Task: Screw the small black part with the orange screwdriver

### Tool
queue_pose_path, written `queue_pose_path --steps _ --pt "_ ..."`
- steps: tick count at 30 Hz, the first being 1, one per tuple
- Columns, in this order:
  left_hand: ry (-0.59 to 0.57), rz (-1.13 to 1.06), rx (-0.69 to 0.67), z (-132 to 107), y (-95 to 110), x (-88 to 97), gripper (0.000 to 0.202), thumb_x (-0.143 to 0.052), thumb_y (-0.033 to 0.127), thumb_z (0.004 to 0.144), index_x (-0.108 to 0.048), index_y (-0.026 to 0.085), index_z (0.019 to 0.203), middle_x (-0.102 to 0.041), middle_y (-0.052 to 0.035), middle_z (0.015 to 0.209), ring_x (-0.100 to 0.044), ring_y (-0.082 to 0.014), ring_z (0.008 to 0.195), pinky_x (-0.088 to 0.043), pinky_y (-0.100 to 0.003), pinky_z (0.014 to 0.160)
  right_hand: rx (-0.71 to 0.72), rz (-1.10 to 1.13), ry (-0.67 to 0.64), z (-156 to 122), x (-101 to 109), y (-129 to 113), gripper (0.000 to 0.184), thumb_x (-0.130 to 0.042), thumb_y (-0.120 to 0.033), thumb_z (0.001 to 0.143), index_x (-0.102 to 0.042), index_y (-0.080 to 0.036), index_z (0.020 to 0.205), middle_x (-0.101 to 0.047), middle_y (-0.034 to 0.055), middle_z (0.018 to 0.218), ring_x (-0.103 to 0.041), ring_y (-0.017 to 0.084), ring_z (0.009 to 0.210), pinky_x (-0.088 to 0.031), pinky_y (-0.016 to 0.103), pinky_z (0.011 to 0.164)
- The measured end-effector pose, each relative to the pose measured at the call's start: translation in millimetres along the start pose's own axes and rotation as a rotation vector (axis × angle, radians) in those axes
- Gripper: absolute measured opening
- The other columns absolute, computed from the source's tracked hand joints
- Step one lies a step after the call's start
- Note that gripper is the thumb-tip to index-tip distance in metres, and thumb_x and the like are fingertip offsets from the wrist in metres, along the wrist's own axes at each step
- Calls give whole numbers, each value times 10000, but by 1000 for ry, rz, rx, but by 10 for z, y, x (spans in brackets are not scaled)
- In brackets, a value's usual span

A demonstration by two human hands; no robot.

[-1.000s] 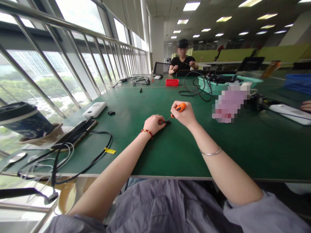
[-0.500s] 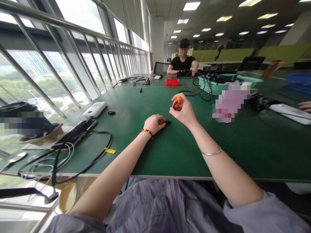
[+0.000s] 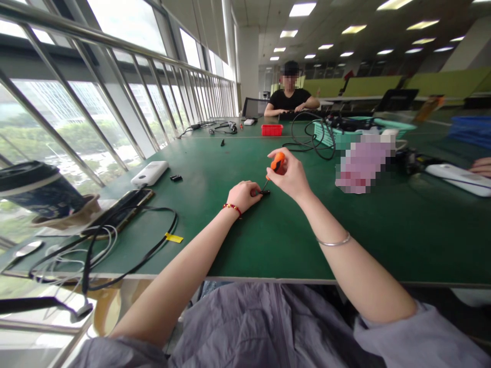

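My right hand (image 3: 289,174) is closed round the orange and black handle of a screwdriver (image 3: 280,161). The screwdriver tilts, its thin shaft running down and left to a small black part (image 3: 265,192) on the green table (image 3: 291,240). My left hand (image 3: 244,195) pinches that part against the tabletop, its fingers hiding most of it. Whether the tip sits in a screw is too small to tell. A second small black piece (image 3: 176,178) lies on the table to the left of my left hand.
At left are a white power bank (image 3: 149,174), a phone (image 3: 125,212), a paper cup (image 3: 42,189) and looped cables (image 3: 90,255). A red bin (image 3: 272,130) stands ahead. A teal basket (image 3: 324,135) and a white power strip (image 3: 460,180) are at right. A person (image 3: 290,102) sits opposite.
The screwdriver handle has turned slightly in my right hand, whose fingers shifted a little. My left hand stays put. The person opposite has drawn one hand inward.
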State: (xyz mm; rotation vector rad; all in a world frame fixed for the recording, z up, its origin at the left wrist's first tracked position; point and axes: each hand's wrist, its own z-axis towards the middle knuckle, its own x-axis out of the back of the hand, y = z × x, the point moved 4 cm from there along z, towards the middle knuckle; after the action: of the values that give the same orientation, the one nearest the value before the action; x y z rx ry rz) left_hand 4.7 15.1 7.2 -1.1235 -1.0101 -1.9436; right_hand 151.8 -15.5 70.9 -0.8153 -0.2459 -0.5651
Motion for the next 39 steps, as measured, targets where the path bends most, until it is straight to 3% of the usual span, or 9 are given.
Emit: queue_pose_path --steps 2,4,8,14,33,39 --pt "1 -2 -1 2 -5 -5 152 -615 309 774 -688 214 867 -666 -16 827 -594 -183 803 -453 -279 691 -9 -9 3 -2 -10 11 275 -584 -376 715 -575 -243 955 -593 -22 700 -529 154 592 -389 267 555" --pt "-2 -5 -3 3 -7 -6 153 -615 309 773 -689 215 869 -668 -17 828 -594 -183 805 -454 -280 693 -10 -42 21 -4 -10 19 208 -563 -431 751 -579 -242 838 -599 -11 679 -544 161 606 -389 270 566" --pt "-11 -15 2 4 1 -3 152 -610 302 779 -693 219 876 -671 -14 819 -593 -183 806 -457 -280 695 -33 -81 100 9 45 52 309 -510 -491 793 -483 -236 621 -553 4 587 -538 165 588 -412 283 601" --pt "-19 -28 18 10 0 -5 165 -608 322 789 -704 222 879 -672 -15 821 -592 -183 809 -456 -274 684 -112 -123 288 37 154 163 288 -505 -450 773 -426 -254 578 -493 10 536 -519 185 575 -438 319 615" --pt "-20 -29 22 21 -16 -15 180 -605 329 790 -710 224 892 -676 -17 833 -596 -189 819 -460 -280 689 -113 -135 258 28 118 198 314 -511 -461 773 -418 -251 559 -502 9 530 -524 186 573 -420 314 601" --pt "-24 -28 19 16 -20 -18 183 -601 335 793 -712 225 890 -676 -19 836 -596 -186 818 -466 -277 701 -179 -127 245 44 126 219 266 -540 -429 756 -448 -249 584 -520 11 551 -541 198 599 -415 318 600"
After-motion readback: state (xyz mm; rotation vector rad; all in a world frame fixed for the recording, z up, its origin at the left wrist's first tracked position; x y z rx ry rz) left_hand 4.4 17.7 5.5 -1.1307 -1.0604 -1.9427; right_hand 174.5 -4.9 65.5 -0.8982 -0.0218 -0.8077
